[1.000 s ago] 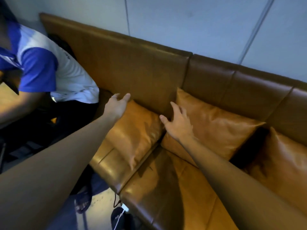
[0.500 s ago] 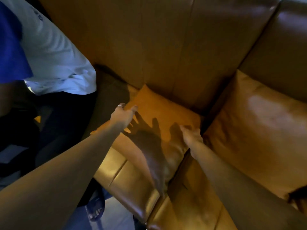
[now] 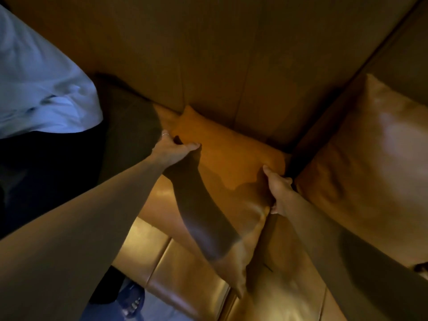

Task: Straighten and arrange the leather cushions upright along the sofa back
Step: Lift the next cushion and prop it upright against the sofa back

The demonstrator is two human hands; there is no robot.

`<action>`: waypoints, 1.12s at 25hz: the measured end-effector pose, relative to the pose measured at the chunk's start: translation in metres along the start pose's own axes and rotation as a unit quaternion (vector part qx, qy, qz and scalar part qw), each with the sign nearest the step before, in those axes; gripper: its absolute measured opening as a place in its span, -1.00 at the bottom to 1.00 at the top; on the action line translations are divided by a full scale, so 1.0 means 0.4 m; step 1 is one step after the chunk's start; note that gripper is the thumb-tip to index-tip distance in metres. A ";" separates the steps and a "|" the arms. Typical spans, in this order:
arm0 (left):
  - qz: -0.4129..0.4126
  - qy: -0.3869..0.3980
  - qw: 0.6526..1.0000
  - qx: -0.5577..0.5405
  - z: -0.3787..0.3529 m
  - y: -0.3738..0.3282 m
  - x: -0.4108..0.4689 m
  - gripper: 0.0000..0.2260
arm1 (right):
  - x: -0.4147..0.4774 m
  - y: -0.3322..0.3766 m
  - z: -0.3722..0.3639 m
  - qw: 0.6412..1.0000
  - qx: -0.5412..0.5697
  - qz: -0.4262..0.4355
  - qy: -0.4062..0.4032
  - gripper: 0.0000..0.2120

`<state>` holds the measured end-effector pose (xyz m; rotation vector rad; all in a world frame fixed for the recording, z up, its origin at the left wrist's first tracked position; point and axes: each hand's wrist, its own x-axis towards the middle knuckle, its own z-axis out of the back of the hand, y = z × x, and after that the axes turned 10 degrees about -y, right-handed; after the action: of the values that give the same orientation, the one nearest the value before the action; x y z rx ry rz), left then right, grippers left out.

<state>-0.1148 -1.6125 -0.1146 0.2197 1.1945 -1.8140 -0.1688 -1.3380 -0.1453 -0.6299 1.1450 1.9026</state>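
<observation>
A tan leather cushion [image 3: 231, 158] lies slumped on the sofa seat [image 3: 185, 274], its top corner against the sofa back [image 3: 231, 54]. My left hand [image 3: 172, 148] grips its left edge, thumb on the front face. My right hand [image 3: 279, 189] pinches its right edge near the gap to the neighbouring cushion. A second, larger tan cushion [image 3: 370, 163] leans upright against the sofa back at the right.
A seated person in a white shirt [image 3: 39, 89] and dark trousers [image 3: 46, 177] fills the left side, close to the cushion. The sofa's front edge and a strip of floor [image 3: 139, 304] show at the bottom.
The view has moved closer to the left cushion. Both hands went from hovering with fingers spread to closing on the cushion's left and right edges.
</observation>
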 end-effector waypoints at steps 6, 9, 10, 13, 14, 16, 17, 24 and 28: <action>0.014 -0.028 0.999 0.028 -0.006 -0.006 0.028 0.37 | 0.010 -0.020 -0.009 0.999 0.041 0.007 -0.013 -0.06; 0.025 -0.034 0.999 -0.024 0.014 -0.028 -0.009 0.09 | -0.014 -0.022 -0.002 0.999 0.047 0.019 -0.021 -0.10; 0.025 -0.041 0.998 -0.033 0.020 -0.028 -0.016 0.02 | -0.025 -0.019 0.003 0.998 0.050 0.023 -0.018 -0.13; 0.034 -0.049 0.995 -0.077 0.047 -0.034 -0.069 -0.06 | -0.069 0.000 0.025 0.998 0.056 0.039 0.003 -0.21; 0.034 -0.053 0.993 -0.098 0.059 -0.037 -0.090 -0.08 | -0.088 0.012 0.031 0.997 0.061 0.050 0.017 -0.20; 0.025 -0.070 0.987 -0.143 0.084 -0.045 -0.130 -0.11 | -0.134 0.040 0.047 0.994 0.074 0.072 0.047 -0.11; 0.012 -0.080 0.984 -0.160 0.096 -0.057 -0.155 -0.12 | -0.147 0.054 0.057 0.991 0.085 0.084 0.056 -0.05; -0.041 -0.077 0.958 -0.272 0.178 -0.212 -0.249 -0.01 | -0.283 0.187 0.172 0.957 0.137 0.250 0.048 -0.27; -0.060 -0.061 0.951 -0.297 0.202 -0.281 -0.206 0.08 | -0.293 0.274 0.181 0.936 0.153 0.314 0.049 -0.18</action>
<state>-0.1291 -1.6166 0.0458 -0.3118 1.6267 -1.4595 -0.1969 -1.3475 0.0280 -0.1880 1.8252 2.1472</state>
